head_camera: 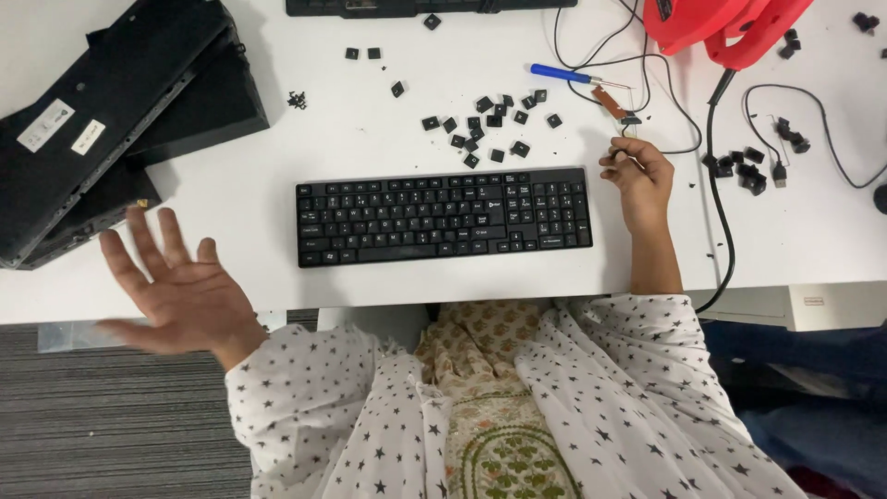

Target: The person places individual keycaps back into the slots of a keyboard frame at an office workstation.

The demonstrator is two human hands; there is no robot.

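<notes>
Two hands working apart: left hand (176, 296) lifting off the desk edge, palm up, fingers fanned wide, gripping nothing, hovering over grey carpet and the front lip of the white table (277, 139). Right hand (637, 176) resting on the tabletop just beside the right end of the black keyboard (443, 215), fingers curling in, seemingly pinching a small piece; too small to identify. Keyboard lying flat and square to the body, centred for easy reach, most keys seated. Beyond it, loose black keycaps (485, 125) lying scattered, looking pulled off and dropped close by for sorting. Blue-handled tool (559, 73) lying near the right hand's reach, probably for prying. More keycaps (748, 166) clustering right by black cables (716, 185). Far left, stacked black keyboards (102, 102) lying face down, looking set aside. Far edge: another keyboard's rim (416, 7), red device (721, 23)
</notes>
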